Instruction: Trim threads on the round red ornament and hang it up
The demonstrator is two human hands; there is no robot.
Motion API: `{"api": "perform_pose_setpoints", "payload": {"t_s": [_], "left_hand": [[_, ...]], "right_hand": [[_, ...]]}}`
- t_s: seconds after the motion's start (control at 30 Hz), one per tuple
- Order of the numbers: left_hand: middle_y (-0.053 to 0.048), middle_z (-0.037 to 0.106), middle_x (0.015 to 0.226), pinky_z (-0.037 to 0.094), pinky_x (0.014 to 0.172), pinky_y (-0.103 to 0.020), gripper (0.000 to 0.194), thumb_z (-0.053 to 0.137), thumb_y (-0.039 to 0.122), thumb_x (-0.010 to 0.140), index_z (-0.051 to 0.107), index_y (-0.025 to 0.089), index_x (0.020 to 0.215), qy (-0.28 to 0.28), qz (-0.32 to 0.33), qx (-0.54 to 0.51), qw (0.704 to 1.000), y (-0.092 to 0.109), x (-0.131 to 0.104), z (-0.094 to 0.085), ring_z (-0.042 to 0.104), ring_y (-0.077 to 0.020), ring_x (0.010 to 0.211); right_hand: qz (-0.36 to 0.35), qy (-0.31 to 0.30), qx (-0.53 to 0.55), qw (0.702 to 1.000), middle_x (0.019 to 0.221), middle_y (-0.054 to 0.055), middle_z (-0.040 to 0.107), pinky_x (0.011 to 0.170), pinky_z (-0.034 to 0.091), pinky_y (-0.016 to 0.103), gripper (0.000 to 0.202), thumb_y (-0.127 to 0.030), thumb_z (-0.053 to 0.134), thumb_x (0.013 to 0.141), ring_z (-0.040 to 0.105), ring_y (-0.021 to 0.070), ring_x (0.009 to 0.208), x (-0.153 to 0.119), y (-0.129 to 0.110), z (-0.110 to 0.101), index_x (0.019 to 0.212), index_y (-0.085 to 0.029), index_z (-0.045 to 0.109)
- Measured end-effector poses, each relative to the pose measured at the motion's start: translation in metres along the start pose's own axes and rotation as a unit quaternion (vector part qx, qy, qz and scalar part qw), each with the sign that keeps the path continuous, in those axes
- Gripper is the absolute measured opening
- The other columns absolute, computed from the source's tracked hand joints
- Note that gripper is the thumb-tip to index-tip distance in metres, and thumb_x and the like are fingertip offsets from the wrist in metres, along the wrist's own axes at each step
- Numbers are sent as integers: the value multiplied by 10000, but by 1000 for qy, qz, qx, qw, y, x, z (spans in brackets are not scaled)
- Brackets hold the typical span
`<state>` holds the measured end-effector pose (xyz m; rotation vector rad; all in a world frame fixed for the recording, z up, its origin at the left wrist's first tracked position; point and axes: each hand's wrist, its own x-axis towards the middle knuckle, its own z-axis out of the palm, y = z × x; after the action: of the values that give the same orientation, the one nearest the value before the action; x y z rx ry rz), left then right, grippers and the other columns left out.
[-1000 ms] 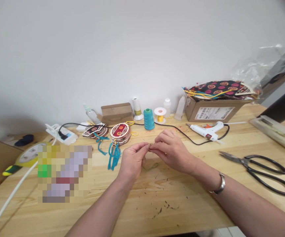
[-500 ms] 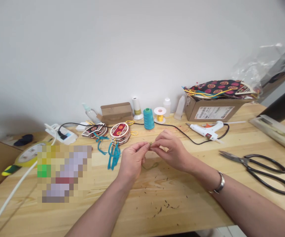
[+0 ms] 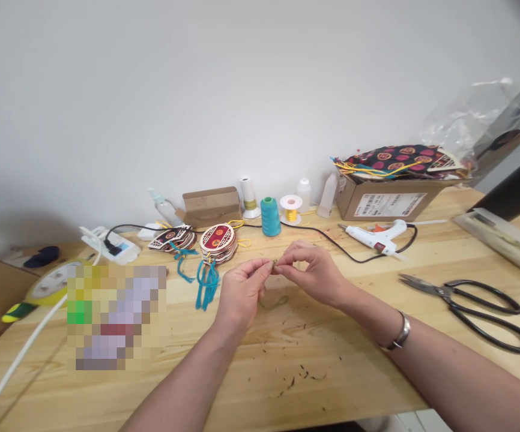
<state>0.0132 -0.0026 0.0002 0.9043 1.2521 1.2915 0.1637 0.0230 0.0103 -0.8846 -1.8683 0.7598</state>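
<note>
Across the wooden table (image 3: 354,372), back right, sits a cardboard box (image 3: 348,199), its white label (image 3: 390,204) carrying print too small to read. Front and centre, left hand (image 3: 242,294) and right hand (image 3: 313,273) pinch a thin olive cord (image 3: 275,262) between them, thumb to finger: surely light, limp, likely to slip, so the bunched bit at the fingertips looks the surest hold.

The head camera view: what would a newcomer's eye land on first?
Probably the left hand and right hand, meeting near the middle of the picture with a thin olive cord in their grip. The bright teal thread cone, standing just behind them, likely comes next. The large black-handled scissors, lying on the table to the right, also stand out.
</note>
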Motion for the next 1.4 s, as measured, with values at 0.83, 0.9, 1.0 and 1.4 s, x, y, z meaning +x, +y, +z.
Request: {"api": "perform_pose_setpoints", "payload": {"t_s": [0.83,0.9,1.0,1.4], "left_hand": [[-11,667,635,292,407,-203,159,684,301,698,731,171,778,1,77,120,990,4,-6,-1,399,-64,432],[-16,664,620,322,426,-210,147,681,287,702,731,170,774,2,94,139,986,5,-6,0,455,-85,459],[-27,681,635,399,486,-222,135,679,276,709,731,171,775,4,114,151,982,6,-7,1,555,-125,542],[-33,748,790,543,681,-255,152,666,252,729,730,175,843,-16,193,205,959,2,-9,-1,680,-165,717]], "right_hand": [[238,-42,100,965,626,8,676,498,373,211,118,-252,651,700,502,85,530,4,-7,-6,667,-154,708],[249,-45,114,961,593,-5,656,473,340,210,121,-256,652,696,462,74,495,5,-7,-7,659,-155,707],[267,-49,124,954,553,-18,627,446,289,214,123,-257,652,689,407,63,457,6,-8,-8,653,-155,711],[313,-66,209,924,615,17,655,561,339,250,214,-357,690,642,490,106,575,6,-1,-11,652,-144,712]]}}
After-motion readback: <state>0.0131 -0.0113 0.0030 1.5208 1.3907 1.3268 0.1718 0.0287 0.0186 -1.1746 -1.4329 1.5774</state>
